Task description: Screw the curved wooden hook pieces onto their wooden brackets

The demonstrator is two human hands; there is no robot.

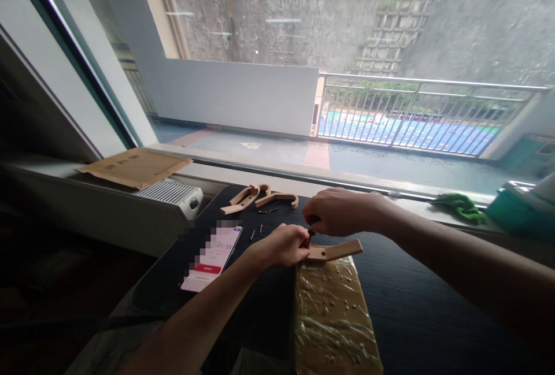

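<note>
My left hand [280, 246] is closed around one end of a light wooden hook piece [340, 250] that lies on a plastic-wrapped brown board [333, 317]. My right hand [336, 211] hovers just above it, fingers pinched on a small dark tool [310, 231] whose tip points down at the wood beside my left fingers. Three more wooden hooks [259, 196] lie farther back on the dark table [425, 305], with several small dark screws [264, 219] scattered in front of them.
A phone [212, 258] with a lit screen lies left of my hands. On the sill at left sit a cardboard sheet [134, 166] and a white ribbed device [171, 193]. A green cloth [459, 206] and a teal object [518, 210] are at right. A large window is behind.
</note>
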